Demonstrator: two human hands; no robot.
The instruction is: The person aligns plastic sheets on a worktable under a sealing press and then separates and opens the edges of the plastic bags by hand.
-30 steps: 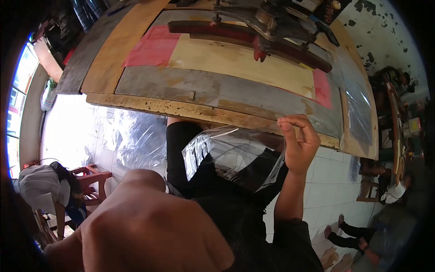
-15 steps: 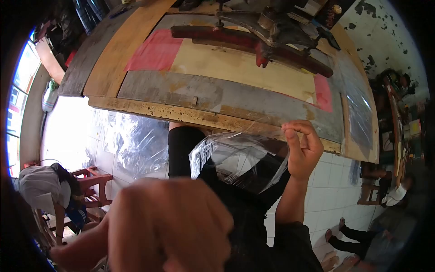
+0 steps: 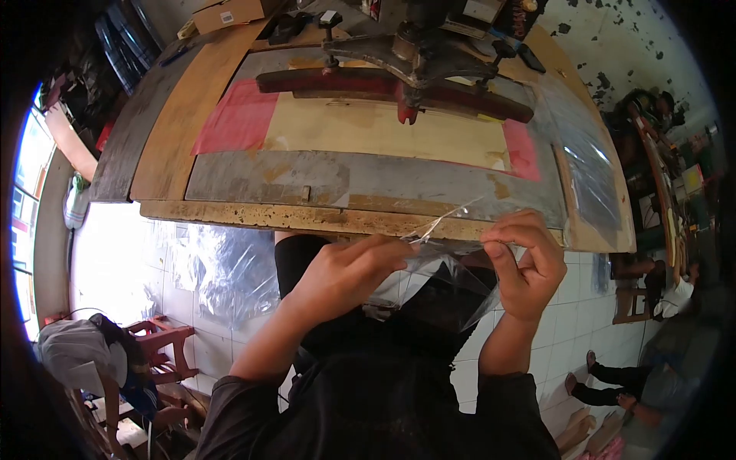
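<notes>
A thin clear plastic film (image 3: 460,287), perhaps a bag, hangs over my lap between my two hands. My left hand (image 3: 345,268) is closed at the film's left edge, fingertips pressed together on it. At the film's right upper corner, my right hand (image 3: 529,264) pinches it between thumb and forefinger. Just beyond both hands runs the worn wooden front edge (image 3: 345,220) of the work table. On the table lies a cream panel (image 3: 383,126) with red ends, under a heat-sealing press with a long dark red bar (image 3: 368,88).
More clear plastic (image 3: 241,280) lies at the lower left, and another sheet (image 3: 590,172) covers the table's right side. A red stool (image 3: 165,349) stands at left. Other people sit nearby, one in a grey shirt (image 3: 80,353). A cardboard box (image 3: 230,14) sits at the back.
My left hand has moved from close to the camera out to the film's left edge. My right hand keeps its pinch. The view has shifted slightly, and the film looks more gathered.
</notes>
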